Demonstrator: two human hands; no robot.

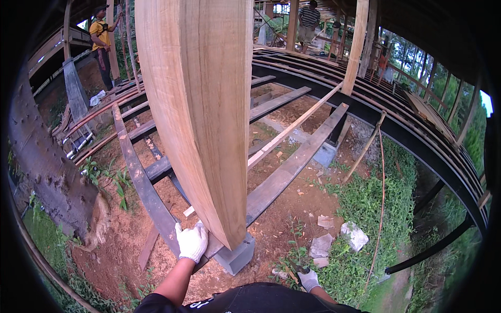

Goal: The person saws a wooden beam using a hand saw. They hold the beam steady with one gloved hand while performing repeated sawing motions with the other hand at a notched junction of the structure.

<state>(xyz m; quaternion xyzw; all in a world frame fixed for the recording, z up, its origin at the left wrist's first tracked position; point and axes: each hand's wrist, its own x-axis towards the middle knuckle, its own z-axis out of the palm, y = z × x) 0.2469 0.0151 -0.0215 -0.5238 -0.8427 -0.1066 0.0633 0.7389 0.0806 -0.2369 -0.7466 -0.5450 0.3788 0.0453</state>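
A thick, pale wooden post (214, 115) stands upright right in front of me, its foot over a grey concrete block (236, 256). My left hand (192, 242), in a white glove, is closed over the dark wooden beam (148, 190) beside the post's lower edge; some fingertips are hidden. Low by my body, my gloved right hand (309, 280) is closed around a slim, dark tool (298, 268). That tool is partly hidden, and its kind cannot be made out.
Another dark beam (297, 163) and a thin pale batten (297, 125) run away to the right. A tree trunk (49, 161) stands at left. Broken concrete (354, 236) lies in the grass. A person in yellow (102, 41) stands far left; another person (309, 23) is at the back.
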